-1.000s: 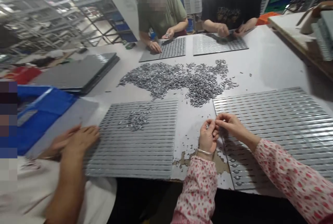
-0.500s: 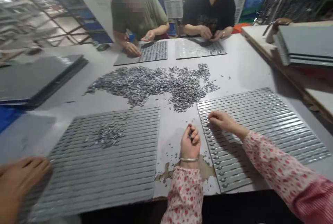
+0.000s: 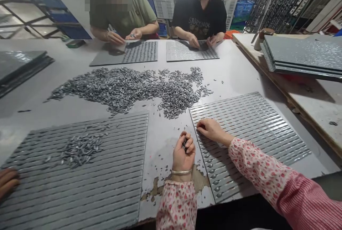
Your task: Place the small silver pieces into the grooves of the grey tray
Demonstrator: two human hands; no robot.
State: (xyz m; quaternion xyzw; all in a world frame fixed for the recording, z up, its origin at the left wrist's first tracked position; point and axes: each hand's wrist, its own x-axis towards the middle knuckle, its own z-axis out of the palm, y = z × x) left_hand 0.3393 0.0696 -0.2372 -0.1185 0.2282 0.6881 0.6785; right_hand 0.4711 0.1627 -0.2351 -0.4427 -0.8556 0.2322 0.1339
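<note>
My left hand [image 3: 184, 155] is palm up above the table, its fingers curled over several small dark grey pieces. Leaning in from the right, my right hand [image 3: 212, 130] has thumb and fingers pinched together at the left edge of a grey ridged panel [image 3: 253, 126]. Whatever is between those fingertips is too small to make out. Below it, a row of small oval pieces [image 3: 211, 171] runs along the panel's left edge. Beyond my hands a large heap of small, shiny grey, pointed oval pieces [image 3: 128, 87] is spread across the table.
Another ridged panel [image 3: 114, 173] at left bears a small pile of pieces [image 3: 81, 150]; another person's hand [image 3: 8, 182] is at its edge. Two co-workers sit opposite with panels [image 3: 141, 52]. Panel stacks stand left [image 3: 21, 66] and right [image 3: 301, 53]. The table surface [image 3: 201, 183] is worn nearby.
The view has shifted, so most things appear farther left. My right hand stays at the panel's left edge, seemingly slightly nearer me; my left hand keeps its hold. The hand at left shows less.
</note>
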